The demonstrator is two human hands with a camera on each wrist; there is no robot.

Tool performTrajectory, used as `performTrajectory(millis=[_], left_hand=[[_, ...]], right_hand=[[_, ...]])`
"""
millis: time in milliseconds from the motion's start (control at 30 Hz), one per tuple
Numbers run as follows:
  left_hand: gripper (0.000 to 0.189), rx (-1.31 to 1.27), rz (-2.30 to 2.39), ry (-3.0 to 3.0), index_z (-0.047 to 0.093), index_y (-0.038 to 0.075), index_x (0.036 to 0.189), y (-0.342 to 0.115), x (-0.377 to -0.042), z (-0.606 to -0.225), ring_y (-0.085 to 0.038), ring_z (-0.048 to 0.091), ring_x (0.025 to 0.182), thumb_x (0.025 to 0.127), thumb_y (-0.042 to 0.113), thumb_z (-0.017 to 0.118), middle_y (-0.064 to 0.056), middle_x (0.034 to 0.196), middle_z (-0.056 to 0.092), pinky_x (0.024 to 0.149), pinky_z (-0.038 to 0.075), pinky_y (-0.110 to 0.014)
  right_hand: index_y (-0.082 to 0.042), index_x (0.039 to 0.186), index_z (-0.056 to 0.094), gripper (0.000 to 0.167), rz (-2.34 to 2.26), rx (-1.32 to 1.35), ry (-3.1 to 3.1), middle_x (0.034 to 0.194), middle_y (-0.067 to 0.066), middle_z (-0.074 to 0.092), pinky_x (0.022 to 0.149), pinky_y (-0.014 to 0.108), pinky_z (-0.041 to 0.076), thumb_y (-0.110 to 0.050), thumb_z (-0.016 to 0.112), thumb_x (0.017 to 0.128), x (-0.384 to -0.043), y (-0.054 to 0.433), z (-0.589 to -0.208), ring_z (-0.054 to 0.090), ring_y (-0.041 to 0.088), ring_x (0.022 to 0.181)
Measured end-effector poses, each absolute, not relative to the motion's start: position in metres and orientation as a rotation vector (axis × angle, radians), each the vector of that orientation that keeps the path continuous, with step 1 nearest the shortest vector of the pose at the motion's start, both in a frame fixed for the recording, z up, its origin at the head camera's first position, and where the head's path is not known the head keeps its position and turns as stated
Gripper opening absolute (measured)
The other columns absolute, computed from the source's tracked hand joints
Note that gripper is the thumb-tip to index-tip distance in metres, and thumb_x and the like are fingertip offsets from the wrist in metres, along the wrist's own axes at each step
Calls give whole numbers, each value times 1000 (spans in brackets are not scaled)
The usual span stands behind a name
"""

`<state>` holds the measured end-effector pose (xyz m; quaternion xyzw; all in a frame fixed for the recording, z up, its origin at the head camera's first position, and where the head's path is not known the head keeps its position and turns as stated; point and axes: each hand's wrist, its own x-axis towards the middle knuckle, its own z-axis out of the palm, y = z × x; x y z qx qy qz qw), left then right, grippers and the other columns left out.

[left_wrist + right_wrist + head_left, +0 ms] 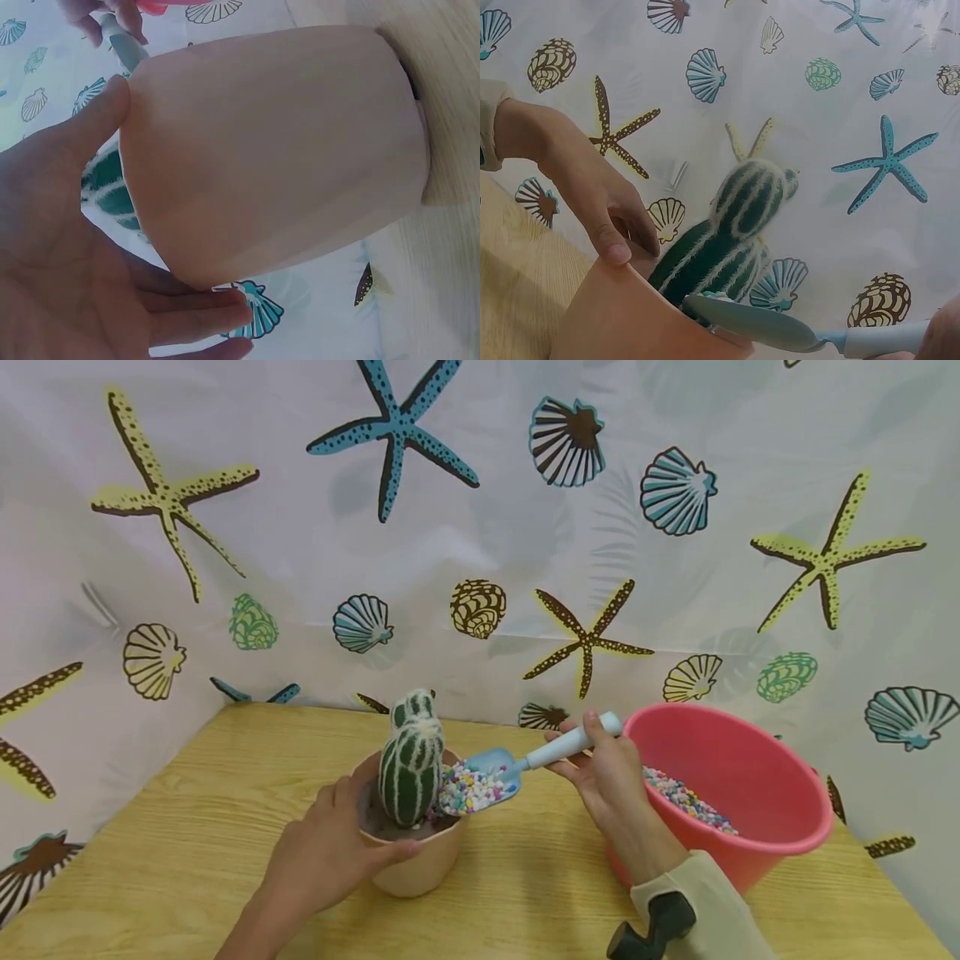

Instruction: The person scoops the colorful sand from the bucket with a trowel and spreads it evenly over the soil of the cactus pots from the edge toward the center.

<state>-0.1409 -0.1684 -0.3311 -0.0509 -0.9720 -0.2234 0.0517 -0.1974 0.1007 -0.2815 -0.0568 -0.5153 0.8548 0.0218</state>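
Note:
A potted cactus (411, 768), green with white fuzzy ribs, stands in dark soil in a tan flower pot (420, 868). My left hand (324, 843) holds the pot at its rim, thumb on the near side and fingers round the left side, as the left wrist view shows. My right hand (609, 768) grips the pale handle of a small blue scoop (567, 745). Colourful pebbles (476, 787) lie on the scoop's blade, whose tip reaches over the pot's right rim, beside the cactus. From the side, the right wrist view shows the blade (765, 324) close against the cactus.
To the right stands a large pink bucket (750, 760) with more colourful pebbles (690, 802) inside; my right forearm passes in front of it. Pot and bucket are on a wood-grain table (210, 827). A cloth (465, 543) printed with starfish and shells hangs behind.

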Motion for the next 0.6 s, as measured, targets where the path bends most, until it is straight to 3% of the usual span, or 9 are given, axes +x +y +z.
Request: performTrajectory(millis=[233, 300, 433, 600], left_hand=[[114, -253, -851, -2978, 17, 4, 151, -178, -144, -329, -53, 50, 115, 72, 70, 66, -38, 141, 33, 85, 46, -63], [112, -272, -879, -2981, 16, 8, 152, -180, -144, -330, -54, 50, 115, 73, 69, 66, -37, 142, 31, 84, 46, -63], [115, -238, -823, -2998, 17, 3, 151, -178, -144, -330, -53, 53, 110, 72, 73, 64, -38, 141, 33, 82, 46, -63], [117, -168, -724, -2981, 18, 8, 151, -170, -140, -327, -48, 58, 105, 68, 78, 61, -36, 135, 42, 80, 46, -63]], right_hand=[[-7, 108, 39, 16, 2662, -178, -1593, 102, 11, 50, 95, 57, 43, -22, 36, 104, -199, 98, -282, 64, 24, 92], [-7, 108, 39, 15, 2664, -174, -1593, 101, 11, 50, 95, 58, 43, -22, 35, 104, -200, 98, -283, 64, 23, 89], [-8, 107, 39, 15, 2660, -163, -1594, 100, 10, 50, 96, 58, 43, -22, 36, 104, -200, 97, -283, 64, 23, 91], [-8, 109, 39, 16, 2651, -169, -1612, 105, 12, 48, 95, 56, 44, -22, 35, 104, -200, 98, -284, 63, 25, 96]])
